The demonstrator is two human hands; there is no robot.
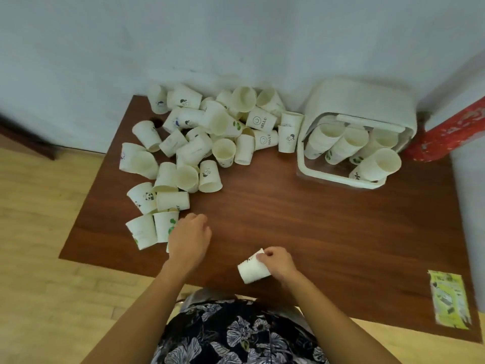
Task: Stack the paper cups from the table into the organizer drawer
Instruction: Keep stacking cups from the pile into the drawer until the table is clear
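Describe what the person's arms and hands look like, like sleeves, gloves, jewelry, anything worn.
Both forearms are bare, with no sleeves in view. The left hand and right hand wear no gloves, and no rings, watch or bracelets show. The only clothing visible is a dark garment with a large pale flower-and-leaf print over the torso.

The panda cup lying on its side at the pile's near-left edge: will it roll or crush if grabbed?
The panda cup is thin paper and empty, so probably light and easily dented. Lying sideways and tapered, it would likely roll in a curve if nudged.
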